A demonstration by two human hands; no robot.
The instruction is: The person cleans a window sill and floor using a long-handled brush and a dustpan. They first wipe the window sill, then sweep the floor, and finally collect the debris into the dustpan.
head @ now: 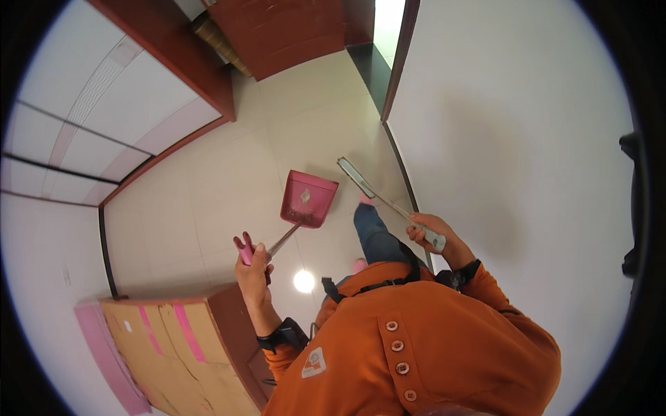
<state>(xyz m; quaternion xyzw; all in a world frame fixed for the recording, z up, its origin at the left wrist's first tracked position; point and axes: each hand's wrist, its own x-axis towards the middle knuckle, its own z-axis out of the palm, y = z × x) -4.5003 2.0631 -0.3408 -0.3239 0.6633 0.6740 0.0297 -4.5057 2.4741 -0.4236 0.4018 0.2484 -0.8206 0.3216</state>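
My left hand (255, 270) grips the upper handle of a long-handled pink dustpan (320, 200). The pan's tray is ahead of me over the tiled floor, with a pale scrap (305, 196) and some dark debris (297, 216) in it. Closed around the pale grip of a long-handled broom is my right hand (429, 231). The broom's narrow pale head (355, 176) is to the right of the pan, apart from it, near my foot. Whether the pan or the broom head touches the floor, I cannot tell.
A white wall (484, 156) with dark skirting runs close along my right. Ahead stand a reddish-brown door (296, 31) and a doorway with a dark threshold (368, 73). A sliding-door wardrobe (151, 109) is at left; a cabinet with a cardboard-covered top (171, 343) is lower left.
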